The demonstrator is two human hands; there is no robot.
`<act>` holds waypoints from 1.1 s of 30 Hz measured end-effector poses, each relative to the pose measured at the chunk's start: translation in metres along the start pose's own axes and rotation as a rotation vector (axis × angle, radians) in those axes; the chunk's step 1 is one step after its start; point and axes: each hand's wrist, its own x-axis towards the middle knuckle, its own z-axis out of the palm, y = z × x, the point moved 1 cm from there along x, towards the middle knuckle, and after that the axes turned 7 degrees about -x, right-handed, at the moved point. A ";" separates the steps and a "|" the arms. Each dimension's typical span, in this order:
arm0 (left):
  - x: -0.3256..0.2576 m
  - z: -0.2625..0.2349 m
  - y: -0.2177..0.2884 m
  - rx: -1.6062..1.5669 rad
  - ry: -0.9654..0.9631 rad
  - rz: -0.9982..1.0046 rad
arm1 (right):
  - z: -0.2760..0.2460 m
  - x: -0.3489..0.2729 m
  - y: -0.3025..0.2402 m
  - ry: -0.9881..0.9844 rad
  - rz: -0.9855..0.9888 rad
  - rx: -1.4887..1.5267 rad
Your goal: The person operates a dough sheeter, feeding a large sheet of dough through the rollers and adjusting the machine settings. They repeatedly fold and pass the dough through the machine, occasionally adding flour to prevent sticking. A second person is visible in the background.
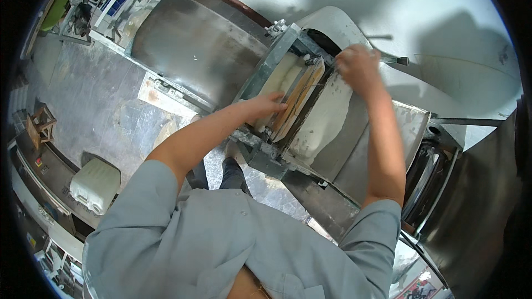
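Observation:
A dough-rolling machine with a green-grey metal frame (265,66) stands before me. My left hand (266,106) reaches over its near left side. Its fingers are stretched apart at a wooden strip (299,99) that lies between the pale roller (280,75) and the tray; they seem to touch it. My right hand (357,69) is over the far side, by the far end of a pale dough sheet (324,119). Its fingers are bent and smeared by motion, so what they hold cannot be made out. The sheet lies on a sloping metal tray (382,133).
A wide curved metal plate (194,44) extends left of the rollers. A white housing (332,22) and a rod with a dark knob (403,61) are at the far side. On the floor stand a whitish jerrycan (95,185) and a small wooden stool (41,126).

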 end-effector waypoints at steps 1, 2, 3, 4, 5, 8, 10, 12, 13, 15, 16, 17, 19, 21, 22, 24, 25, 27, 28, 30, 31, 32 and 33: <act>0.001 0.000 0.000 0.015 0.019 0.027 | 0.000 -0.010 -0.016 -0.052 -0.083 -0.011; -0.008 0.004 0.012 -0.012 0.040 0.070 | 0.002 -0.017 -0.026 -0.107 -0.159 -0.014; -0.017 0.005 0.026 -0.041 0.061 0.115 | 0.003 -0.020 -0.032 -0.146 -0.174 -0.042; -0.030 0.009 0.043 -0.071 0.082 0.157 | 0.003 -0.023 -0.037 -0.187 -0.190 -0.069; -0.041 0.012 0.060 -0.131 0.039 0.142 | 0.003 -0.025 -0.041 -0.225 -0.210 -0.098; -0.051 0.013 0.088 -0.193 -0.101 0.119 | 0.006 -0.026 -0.048 -0.244 -0.224 -0.129; -0.044 0.009 0.089 -0.089 -0.185 0.139 | 0.004 -0.024 -0.053 -0.274 -0.223 -0.139; -0.043 0.005 0.088 -0.232 -0.270 0.040 | 0.003 -0.020 -0.056 -0.304 -0.223 -0.141; -0.043 0.005 0.087 -0.303 -0.317 -0.018 | 0.006 -0.021 -0.055 -0.290 -0.226 -0.143; -0.042 0.007 0.086 -0.336 -0.364 -0.036 | 0.013 -0.021 -0.053 -0.262 -0.233 -0.147; -0.042 0.008 0.085 -0.353 -0.387 -0.045 | 0.014 -0.020 -0.053 -0.267 -0.228 -0.145; -0.040 0.009 0.083 -0.360 -0.393 -0.032 | 0.016 -0.020 -0.053 -0.272 -0.223 -0.144; -0.037 0.011 0.079 -0.373 -0.406 -0.004 | 0.019 -0.019 -0.053 -0.274 -0.217 -0.133; -0.034 0.014 0.079 -0.190 -0.271 0.079 | 0.022 -0.019 -0.052 -0.267 -0.214 -0.116; -0.037 0.017 0.083 -0.096 -0.200 0.118 | 0.021 -0.019 -0.055 -0.294 -0.218 -0.137; -0.044 0.030 0.091 0.336 0.061 0.239 | 0.018 -0.017 -0.062 -0.347 -0.226 -0.181; -0.050 0.036 0.096 0.551 0.191 0.299 | 0.016 -0.017 -0.064 -0.368 -0.218 -0.200; -0.048 0.035 0.089 0.440 0.186 0.328 | 0.013 -0.016 -0.066 -0.409 -0.203 -0.239; -0.048 0.028 0.084 0.237 0.098 0.250 | 0.012 -0.015 -0.067 -0.380 -0.193 -0.230; -0.044 0.016 0.064 -0.030 0.069 0.178 | 0.011 -0.011 -0.067 -0.322 -0.183 -0.214; -0.039 0.012 0.047 -0.087 0.119 0.187 | 0.016 -0.008 -0.065 -0.306 -0.161 -0.226; -0.043 0.013 0.040 -0.147 0.169 0.190 | 0.024 -0.006 -0.065 -0.296 -0.142 -0.235; -0.047 0.020 0.030 -0.051 0.101 0.178 | 0.029 -0.005 -0.064 -0.286 -0.123 -0.244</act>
